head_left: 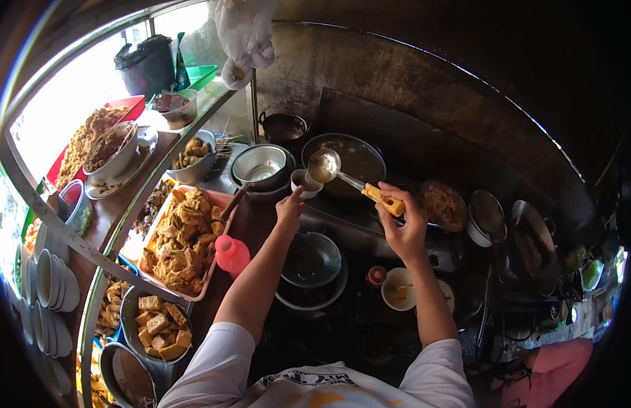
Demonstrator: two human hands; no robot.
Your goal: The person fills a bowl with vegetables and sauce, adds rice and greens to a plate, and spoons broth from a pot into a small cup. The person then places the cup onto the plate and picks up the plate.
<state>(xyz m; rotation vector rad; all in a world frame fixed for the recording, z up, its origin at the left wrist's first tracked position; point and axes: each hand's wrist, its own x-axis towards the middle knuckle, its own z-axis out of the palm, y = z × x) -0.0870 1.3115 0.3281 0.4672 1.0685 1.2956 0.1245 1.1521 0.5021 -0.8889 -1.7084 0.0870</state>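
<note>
My right hand [405,228] grips the yellow handle of a ladle [324,165]. Its metal bowl is tipped beside the rim of a small white cup [303,182]. My left hand [289,209] is closed on this cup, whose inside is partly hidden by the ladle. Just behind both stands a wide pot [353,160] of dark broth on the stove. An empty-looking metal pot [260,165] sits to the left of the cup. Under my forearms are a metal basin [311,260] and a white bowl [398,289] with some liquid and a spoon.
On the left, a tray [205,279] is heaped with fried chicken, next to a pink bottle [232,255] and a bowl of fried tofu [159,326]. White bowls [56,279] are stacked behind the shelf frame. Several pans [533,238] line the right. A person's pink sleeve [553,370] shows lower right.
</note>
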